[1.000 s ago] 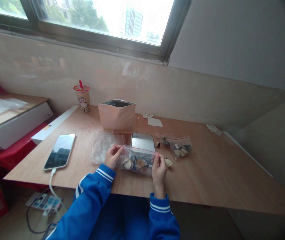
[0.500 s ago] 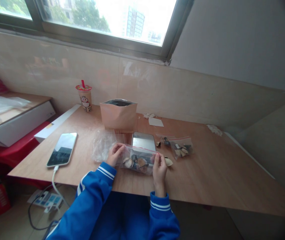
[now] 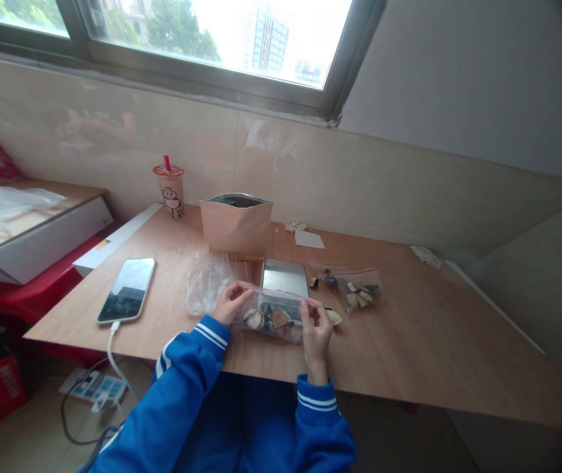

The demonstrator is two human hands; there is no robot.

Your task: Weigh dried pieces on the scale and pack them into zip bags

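Note:
A clear zip bag (image 3: 275, 322) with a red seal line hangs between my hands at the table's near edge. Dried pieces, pale, brown and dark, lie inside it. My left hand (image 3: 231, 302) pinches its upper left corner. My right hand (image 3: 316, 328) grips the seal near the upper right corner, fingers closed. Just behind the bag is a flat scale-like device (image 3: 284, 276) with a silver top, partly covered by the bag. A loose pale piece (image 3: 332, 316) lies beside my right hand. Crumpled clear plastic bags (image 3: 206, 282) lie beside my left hand.
A brown pouch (image 3: 237, 226) stands with its top open behind the device. Two filled zip bags (image 3: 359, 294) lie to the right. A phone (image 3: 127, 291) on a charging cable and a drink cup (image 3: 171, 194) are at left. A white card (image 3: 309, 239) lies near the wall.
My right hand's grip has shifted slightly along the seal toward the left. The bag stays between both hands, and the view has moved a little.

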